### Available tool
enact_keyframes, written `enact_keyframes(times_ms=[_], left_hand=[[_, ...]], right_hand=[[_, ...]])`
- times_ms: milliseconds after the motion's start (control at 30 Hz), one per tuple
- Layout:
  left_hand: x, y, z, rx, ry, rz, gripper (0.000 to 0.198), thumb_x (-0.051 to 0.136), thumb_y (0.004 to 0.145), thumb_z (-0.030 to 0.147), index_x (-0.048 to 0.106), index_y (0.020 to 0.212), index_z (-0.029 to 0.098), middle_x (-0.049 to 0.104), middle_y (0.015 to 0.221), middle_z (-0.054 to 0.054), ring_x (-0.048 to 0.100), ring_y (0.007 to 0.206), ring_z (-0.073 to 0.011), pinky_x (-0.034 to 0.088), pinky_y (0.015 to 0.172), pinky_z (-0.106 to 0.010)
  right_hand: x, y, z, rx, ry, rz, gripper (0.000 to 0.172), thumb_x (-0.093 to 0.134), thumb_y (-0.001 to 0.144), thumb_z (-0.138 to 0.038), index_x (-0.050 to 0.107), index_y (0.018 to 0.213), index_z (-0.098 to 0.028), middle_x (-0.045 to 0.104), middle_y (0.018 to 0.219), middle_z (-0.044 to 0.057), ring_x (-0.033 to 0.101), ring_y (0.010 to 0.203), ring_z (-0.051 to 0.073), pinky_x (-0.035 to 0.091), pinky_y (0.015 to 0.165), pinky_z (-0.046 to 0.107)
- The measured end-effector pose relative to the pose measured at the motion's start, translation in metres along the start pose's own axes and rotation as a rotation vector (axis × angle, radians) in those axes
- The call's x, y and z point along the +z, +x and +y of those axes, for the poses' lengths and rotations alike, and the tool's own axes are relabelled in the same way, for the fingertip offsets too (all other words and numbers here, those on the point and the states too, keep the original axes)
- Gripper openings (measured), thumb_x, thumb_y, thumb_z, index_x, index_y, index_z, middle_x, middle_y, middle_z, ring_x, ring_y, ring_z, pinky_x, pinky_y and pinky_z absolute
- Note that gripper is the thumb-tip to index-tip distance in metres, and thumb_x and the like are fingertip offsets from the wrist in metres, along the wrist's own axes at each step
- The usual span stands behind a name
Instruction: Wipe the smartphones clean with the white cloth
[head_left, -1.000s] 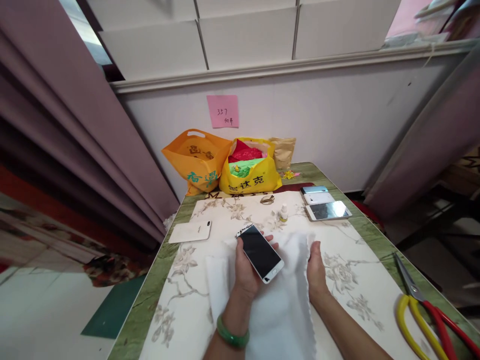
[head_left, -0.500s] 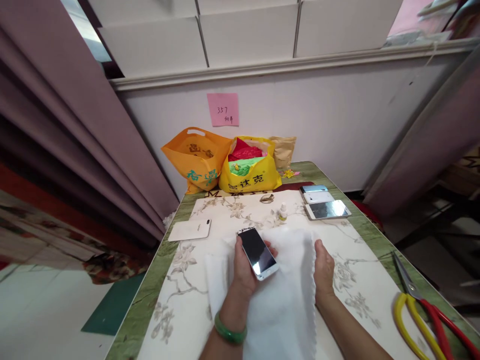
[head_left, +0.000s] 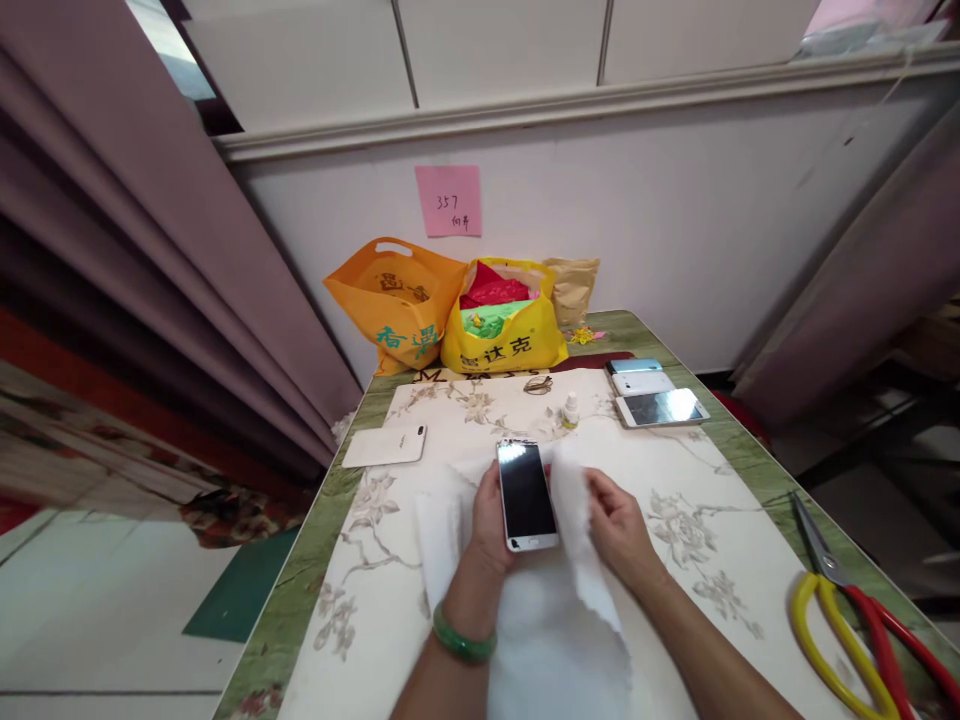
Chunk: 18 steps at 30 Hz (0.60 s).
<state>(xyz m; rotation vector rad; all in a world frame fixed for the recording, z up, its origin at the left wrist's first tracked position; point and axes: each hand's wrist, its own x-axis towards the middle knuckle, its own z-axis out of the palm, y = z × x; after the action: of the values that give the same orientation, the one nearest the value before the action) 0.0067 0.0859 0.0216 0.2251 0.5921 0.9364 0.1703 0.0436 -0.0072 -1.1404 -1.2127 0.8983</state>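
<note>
A white smartphone (head_left: 527, 498) with a dark screen lies in my left hand (head_left: 489, 520), its screen facing up and its top and bottom edges chipped. A green bangle (head_left: 463, 640) circles my left wrist. My right hand (head_left: 616, 515) is closed on the right edge of a white cloth (head_left: 559, 620), lifting it beside the phone. Under both hands the rest of the cloth spreads toward the near side of the table. Part of my left hand's fingers is hidden behind the phone.
A white phone (head_left: 384, 446) lies face down at left; several phones (head_left: 664, 407) lie at right. Beyond the cloth stands a small bottle (head_left: 571, 410). Large scissors (head_left: 829, 568) lie at the right edge. An orange bag (head_left: 405, 310) and a yellow bag (head_left: 517, 345) stand at the back.
My right hand has moved left, folding the cloth's edge up toward the phone. The phone has turned more upright in my left hand. The camera view has shifted slightly.
</note>
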Motion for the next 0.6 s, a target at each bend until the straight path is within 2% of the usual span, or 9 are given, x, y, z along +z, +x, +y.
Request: enact_keyframes(times_ms=[67,133,233,333,400,500,600], left_hand=[[0.000,0.002,0.000,-0.033,-0.058,0.006,0.045,0.053,0.085,0.050,0.070,0.092,0.009,0.075,0.083,-0.012,0.070,0.082,-0.0264,0.052,0.084,-0.038],[0.000,0.002,0.000,-0.044,-0.094,0.005,0.046,0.053,0.086,0.052,0.070,0.094,0.010,0.075,0.083,-0.011,0.070,0.088,-0.0278,0.050,0.088,-0.039],[0.000,0.001,0.002,-0.070,-0.113,-0.001,0.049,0.053,0.086,0.053,0.069,0.100,0.009,0.075,0.088,-0.013,0.069,0.094,-0.0287,0.049,0.092,-0.040],[-0.001,-0.001,0.002,-0.143,-0.104,-0.006,0.050,0.054,0.085,0.052,0.067,0.103,0.007,0.075,0.091,-0.014,0.069,0.095,-0.0286,0.049,0.092,-0.039],[-0.001,-0.001,0.002,-0.160,-0.112,0.001,0.047,0.056,0.085,0.048,0.067,0.104,0.007,0.075,0.090,-0.014,0.070,0.092,-0.0277,0.051,0.090,-0.038],[0.000,0.001,0.002,-0.107,-0.133,0.036,0.037,0.058,0.083,0.038,0.067,0.101,0.007,0.075,0.087,-0.012,0.071,0.086,-0.0256,0.053,0.085,-0.036],[0.000,0.004,0.002,-0.056,-0.137,0.083,0.031,0.058,0.082,0.033,0.068,0.096,0.008,0.074,0.083,-0.011,0.071,0.081,-0.0243,0.054,0.081,-0.035]], right_hand=[[0.001,-0.001,-0.006,-0.097,-0.099,-0.123,0.033,0.055,0.090,-0.031,0.060,0.122,-0.022,0.071,0.091,0.005,0.067,0.072,0.017,0.056,0.067,0.032],[0.002,-0.002,-0.009,-0.299,-0.274,-0.139,0.029,0.055,0.091,-0.024,0.063,0.119,-0.027,0.071,0.105,0.006,0.067,0.088,0.020,0.055,0.080,0.037],[0.005,-0.001,-0.009,-0.564,-0.554,-0.185,0.035,0.056,0.090,-0.019,0.062,0.122,-0.030,0.063,0.126,0.006,0.057,0.117,0.025,0.045,0.100,0.048],[0.009,0.000,-0.006,-0.615,-0.738,-0.313,0.051,0.048,0.091,-0.017,0.044,0.141,-0.024,0.049,0.143,0.008,0.042,0.134,0.027,0.029,0.111,0.056],[0.011,0.000,-0.006,-0.642,-0.804,-0.399,0.057,0.043,0.090,-0.015,0.037,0.146,-0.023,0.043,0.148,0.007,0.034,0.139,0.027,0.019,0.114,0.060],[0.012,-0.003,-0.010,-0.730,-0.814,-0.477,0.060,0.043,0.086,-0.015,0.039,0.145,-0.026,0.046,0.147,0.002,0.031,0.140,0.028,0.010,0.116,0.061],[0.012,-0.005,-0.014,-0.815,-0.763,-0.559,0.057,0.045,0.086,-0.017,0.042,0.142,-0.028,0.049,0.144,0.000,0.033,0.140,0.025,0.011,0.117,0.058]])
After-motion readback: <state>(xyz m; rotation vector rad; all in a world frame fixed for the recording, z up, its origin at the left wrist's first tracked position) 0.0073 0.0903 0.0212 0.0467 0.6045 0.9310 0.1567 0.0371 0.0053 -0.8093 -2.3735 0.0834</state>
